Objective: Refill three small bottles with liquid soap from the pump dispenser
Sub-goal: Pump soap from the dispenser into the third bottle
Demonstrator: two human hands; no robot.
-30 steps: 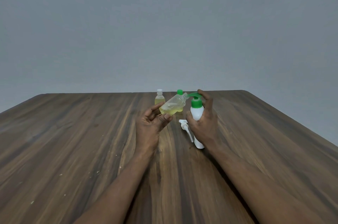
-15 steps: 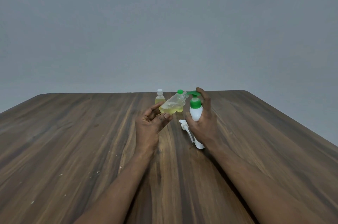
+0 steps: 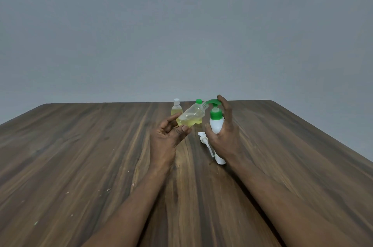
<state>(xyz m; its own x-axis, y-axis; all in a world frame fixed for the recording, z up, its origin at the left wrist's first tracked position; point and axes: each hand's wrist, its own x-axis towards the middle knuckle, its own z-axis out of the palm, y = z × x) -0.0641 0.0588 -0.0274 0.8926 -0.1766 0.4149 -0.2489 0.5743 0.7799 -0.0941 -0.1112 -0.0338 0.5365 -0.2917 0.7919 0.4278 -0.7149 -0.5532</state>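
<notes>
Nearest me on the wood surface (image 3: 101,166), both forearms reach in, nothing else close by. Mid-surface, my left hand (image 3: 167,139) has its fingers (image 3: 184,129) curled round the base of a small clear bottle (image 3: 190,117), tilted, neck up and to the right, open mouth at the spout of the pump dispenser (image 3: 216,123); I can't tell if they touch. Yellow soap pools in the low end, looks roughly a third full. My right hand (image 3: 224,135) is closed round the white dispenser body, index finger on top of the green pump head (image 3: 214,102), which looks up rather than pressed. Just beside that hand a loose white pump piece (image 3: 205,141) lies flat on the surface, and a white end pokes out below my palm, can't tell what it belongs to.

Handling guess: small bottle is thin light plastic, squashy, so grip low and gentle or soap squeezes out; soap makes it slippery. Dispenser is stiffer, hold mid-body.

Further back, a capped small bottle (image 3: 176,108) with yellow soap stands upright. A green cap (image 3: 199,101) shows behind the tilted bottle, likely the third bottle, mostly hidden. Beyond is a plain grey wall (image 3: 181,35)
</notes>
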